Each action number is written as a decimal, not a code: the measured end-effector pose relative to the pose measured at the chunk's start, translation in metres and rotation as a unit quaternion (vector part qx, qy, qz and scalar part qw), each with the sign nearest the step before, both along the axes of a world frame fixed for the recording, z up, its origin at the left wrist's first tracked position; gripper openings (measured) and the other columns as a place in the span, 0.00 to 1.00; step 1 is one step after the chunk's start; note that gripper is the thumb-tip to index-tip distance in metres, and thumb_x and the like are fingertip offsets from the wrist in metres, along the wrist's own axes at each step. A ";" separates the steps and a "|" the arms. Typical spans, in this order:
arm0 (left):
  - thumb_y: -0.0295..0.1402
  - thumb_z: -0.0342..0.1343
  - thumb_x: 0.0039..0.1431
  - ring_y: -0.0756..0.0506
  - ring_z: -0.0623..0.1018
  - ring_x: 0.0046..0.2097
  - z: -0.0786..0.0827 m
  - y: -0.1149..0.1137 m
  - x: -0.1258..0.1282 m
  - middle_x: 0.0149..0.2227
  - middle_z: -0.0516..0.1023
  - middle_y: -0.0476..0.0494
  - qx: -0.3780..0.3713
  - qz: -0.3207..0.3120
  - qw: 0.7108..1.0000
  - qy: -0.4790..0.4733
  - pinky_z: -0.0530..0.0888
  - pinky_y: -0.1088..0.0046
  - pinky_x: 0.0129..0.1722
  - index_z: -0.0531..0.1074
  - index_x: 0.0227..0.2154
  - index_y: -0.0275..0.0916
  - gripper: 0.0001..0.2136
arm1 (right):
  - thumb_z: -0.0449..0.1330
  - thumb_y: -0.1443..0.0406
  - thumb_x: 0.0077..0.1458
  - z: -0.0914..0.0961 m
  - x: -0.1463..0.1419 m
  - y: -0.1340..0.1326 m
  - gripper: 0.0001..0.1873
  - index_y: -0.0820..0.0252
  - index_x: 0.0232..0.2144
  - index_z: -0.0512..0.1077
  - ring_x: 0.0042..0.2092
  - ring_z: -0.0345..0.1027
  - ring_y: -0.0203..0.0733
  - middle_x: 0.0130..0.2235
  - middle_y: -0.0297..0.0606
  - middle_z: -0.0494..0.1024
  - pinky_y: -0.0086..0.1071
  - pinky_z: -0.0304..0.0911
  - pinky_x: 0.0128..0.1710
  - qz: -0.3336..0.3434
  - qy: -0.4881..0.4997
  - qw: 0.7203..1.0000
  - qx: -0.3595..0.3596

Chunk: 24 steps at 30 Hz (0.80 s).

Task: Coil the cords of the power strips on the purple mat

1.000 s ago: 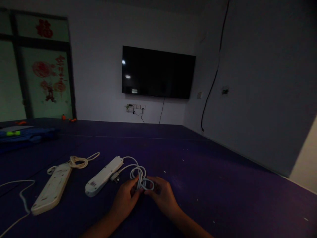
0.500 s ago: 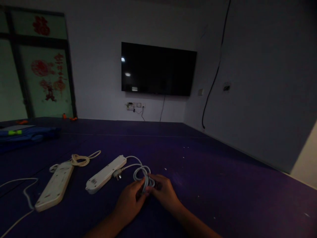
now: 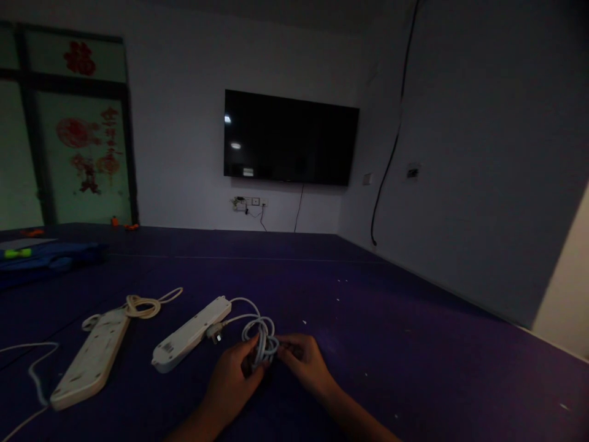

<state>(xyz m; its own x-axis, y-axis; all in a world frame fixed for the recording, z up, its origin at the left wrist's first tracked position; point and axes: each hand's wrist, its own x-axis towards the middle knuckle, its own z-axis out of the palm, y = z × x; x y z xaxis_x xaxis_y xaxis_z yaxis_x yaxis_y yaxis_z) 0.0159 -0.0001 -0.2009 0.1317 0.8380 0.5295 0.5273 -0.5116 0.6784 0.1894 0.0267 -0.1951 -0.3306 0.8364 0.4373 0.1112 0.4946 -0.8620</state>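
Observation:
A white power strip (image 3: 191,334) lies on the dark purple floor mat (image 3: 368,344), and its white cord runs to a coiled bundle (image 3: 259,334) just right of it. My left hand (image 3: 234,380) grips the near side of the bundle with curled fingers. From the right, my right hand (image 3: 304,362) closes on the same coil. The strip's plug (image 3: 214,333) rests between the strip and the bundle.
A second, larger power strip (image 3: 92,359) with its own looped cord (image 3: 142,305) lies to the left. A loose white cable (image 3: 32,368) trails at the far left. A blue bag (image 3: 46,259) sits at the back left. A dark TV (image 3: 289,138) hangs on the wall.
Both hands stay on the coiled cord, shifting it slightly left and reshaping the loops. The view has dropped a little.

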 end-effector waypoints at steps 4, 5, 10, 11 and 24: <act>0.35 0.52 0.53 0.47 0.75 0.28 -0.002 -0.001 -0.001 0.28 0.79 0.43 0.018 0.000 0.999 0.036 0.72 0.75 0.28 0.72 0.48 0.37 0.19 | 0.58 0.54 0.51 0.000 0.000 0.001 0.18 0.60 0.36 0.78 0.33 0.71 0.41 0.30 0.39 0.79 0.32 0.65 0.33 0.044 0.012 0.999 -0.016; 0.34 0.52 0.54 0.48 0.75 0.27 -0.002 -0.001 -0.001 0.27 0.78 0.44 0.023 -0.002 0.998 0.053 0.71 0.76 0.27 0.71 0.49 0.37 0.19 | 0.59 0.55 0.50 -0.002 0.000 0.002 0.17 0.60 0.35 0.78 0.31 0.71 0.40 0.30 0.39 0.79 0.31 0.65 0.32 0.036 0.006 0.999 -0.016; 0.30 0.51 0.55 0.50 0.74 0.24 -0.005 -0.004 -0.001 0.25 0.78 0.47 0.077 -0.040 0.984 0.155 0.68 0.79 0.24 0.66 0.54 0.39 0.22 | 0.61 0.60 0.48 -0.015 -0.003 0.008 0.12 0.61 0.32 0.78 0.26 0.66 0.35 0.25 0.36 0.76 0.27 0.61 0.26 -0.020 -0.032 0.999 -0.014; 0.30 0.50 0.55 0.50 0.74 0.24 -0.005 -0.005 -0.001 0.26 0.78 0.46 0.090 -0.048 0.980 0.170 0.68 0.79 0.24 0.66 0.54 0.40 0.21 | 0.61 0.61 0.47 -0.018 -0.003 0.010 0.11 0.62 0.32 0.78 0.25 0.66 0.35 0.24 0.36 0.76 0.26 0.61 0.26 -0.030 -0.039 0.999 -0.017; 0.35 0.45 0.60 0.50 0.75 0.22 0.002 -0.006 -0.002 0.25 0.79 0.48 0.053 0.019 0.990 0.129 0.69 0.78 0.23 0.68 0.51 0.39 0.18 | 0.58 0.68 0.44 -0.016 -0.005 0.007 0.11 0.62 0.33 0.75 0.23 0.62 0.30 0.24 0.32 0.73 0.22 0.55 0.21 -0.068 -0.116 0.991 -0.012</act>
<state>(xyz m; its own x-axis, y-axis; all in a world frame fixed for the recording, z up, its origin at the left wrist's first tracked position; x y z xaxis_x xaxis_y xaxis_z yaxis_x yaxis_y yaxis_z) 0.0140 -0.0062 -0.1985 0.2439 0.7860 0.5680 0.6967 -0.5495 0.4612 0.1847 0.0335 -0.2111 -0.3030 0.8898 0.3413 0.3724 0.4402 -0.8170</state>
